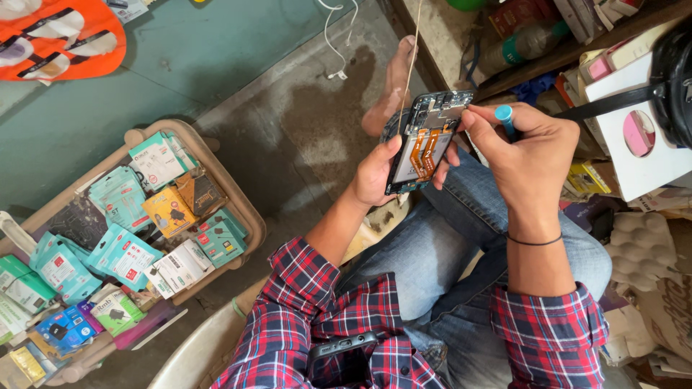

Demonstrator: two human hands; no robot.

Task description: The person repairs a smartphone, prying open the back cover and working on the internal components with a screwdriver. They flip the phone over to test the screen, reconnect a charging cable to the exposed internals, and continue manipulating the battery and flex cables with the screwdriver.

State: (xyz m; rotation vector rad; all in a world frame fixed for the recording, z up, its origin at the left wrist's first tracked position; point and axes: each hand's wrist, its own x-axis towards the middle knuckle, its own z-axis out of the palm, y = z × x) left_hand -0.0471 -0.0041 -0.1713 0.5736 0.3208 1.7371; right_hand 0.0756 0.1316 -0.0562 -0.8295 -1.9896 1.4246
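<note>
While the person is sitting with knees bent in blue jeans (440,245), the left hand (375,173) is closing around an opened phone (425,140) and holding it up above the lap. Its back cover is off, so orange strips and small parts are showing inside. The right hand (530,155) is pinching a thin tool with a blue cap (504,115), and the tool's tip is touching the top end of the phone. A dark band is sitting on the right wrist. Down on the floor at the left, a tan tray (241,209) is holding many small colourful packets (122,256).
</note>
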